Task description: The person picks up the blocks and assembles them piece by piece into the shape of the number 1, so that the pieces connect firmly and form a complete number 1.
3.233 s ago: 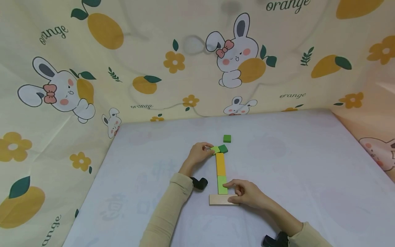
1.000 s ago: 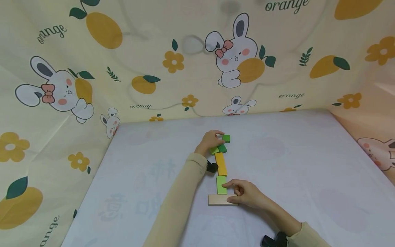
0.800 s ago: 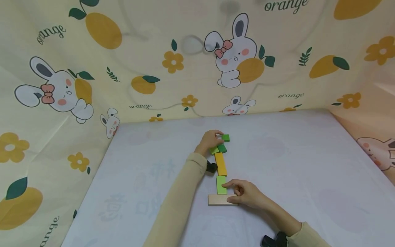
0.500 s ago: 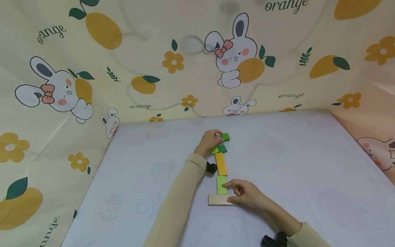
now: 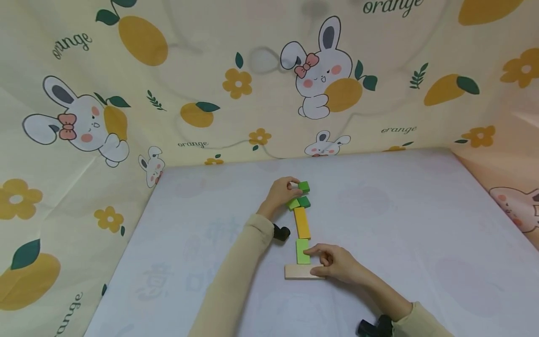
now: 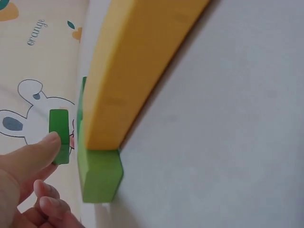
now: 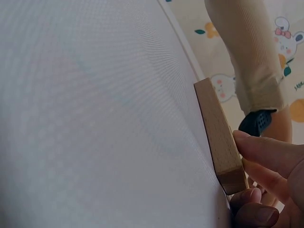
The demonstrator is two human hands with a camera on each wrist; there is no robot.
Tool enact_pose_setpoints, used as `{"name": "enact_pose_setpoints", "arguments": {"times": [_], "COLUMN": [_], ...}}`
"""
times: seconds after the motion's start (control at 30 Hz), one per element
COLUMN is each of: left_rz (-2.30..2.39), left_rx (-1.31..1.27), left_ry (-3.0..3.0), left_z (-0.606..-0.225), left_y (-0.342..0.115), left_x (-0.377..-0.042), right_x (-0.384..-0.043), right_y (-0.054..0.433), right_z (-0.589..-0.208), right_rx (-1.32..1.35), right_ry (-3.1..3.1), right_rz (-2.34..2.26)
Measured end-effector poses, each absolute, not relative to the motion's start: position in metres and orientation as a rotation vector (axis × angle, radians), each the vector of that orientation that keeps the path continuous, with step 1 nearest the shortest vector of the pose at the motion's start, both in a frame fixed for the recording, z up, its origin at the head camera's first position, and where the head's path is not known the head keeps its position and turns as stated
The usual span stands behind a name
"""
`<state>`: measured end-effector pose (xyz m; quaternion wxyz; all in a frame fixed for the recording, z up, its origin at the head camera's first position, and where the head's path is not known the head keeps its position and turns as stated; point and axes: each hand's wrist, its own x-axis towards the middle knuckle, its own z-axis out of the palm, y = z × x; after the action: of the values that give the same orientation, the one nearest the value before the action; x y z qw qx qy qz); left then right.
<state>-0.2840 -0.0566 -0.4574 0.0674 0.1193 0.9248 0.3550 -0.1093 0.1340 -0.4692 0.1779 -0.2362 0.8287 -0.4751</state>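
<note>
My left hand (image 5: pixel 280 193) pinches a green cube (image 5: pixel 304 186) between thumb and finger; the left wrist view shows the same cube (image 6: pixel 59 124) held at the thumb tip. Just nearer lie a light green block (image 5: pixel 293 204) and a dark green block (image 5: pixel 304 201), touching and askew. A yellow block (image 5: pixel 302 223) runs from them toward a light green oblong block (image 5: pixel 302 252). Below that, a plain wooden block (image 5: pixel 297 272) lies crosswise. My right hand (image 5: pixel 341 264) touches the light green oblong with its index finger and rests its thumb on the wooden block's right part.
The blocks stand in a line on a white-covered table (image 5: pixel 400 224). A patterned cloth (image 5: pixel 252 47) with rabbits and oranges rises behind and at the sides. Black wrist cameras sit on both sleeves, the left one (image 5: pixel 281 232) close beside the yellow block.
My left hand went from the light green block to the far green cube, gripped it, turned it slightly and brought it a little left. The yellow block now tilts slightly. My right hand stays put.
</note>
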Motion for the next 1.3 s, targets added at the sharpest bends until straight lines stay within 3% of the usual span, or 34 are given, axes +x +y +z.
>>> {"name": "enact_pose_setpoints", "arguments": {"times": [1.3], "left_rz": [1.291], "left_rx": [0.32], "left_ry": [2.797], "left_z": [-0.452], "left_y": [-0.09], "left_x": [-0.242], "right_x": [-0.109], "right_y": [0.133], "right_z": [-0.468], "right_rx": [-0.65], "right_ry": [2.328], "right_rz": [-1.375]}}
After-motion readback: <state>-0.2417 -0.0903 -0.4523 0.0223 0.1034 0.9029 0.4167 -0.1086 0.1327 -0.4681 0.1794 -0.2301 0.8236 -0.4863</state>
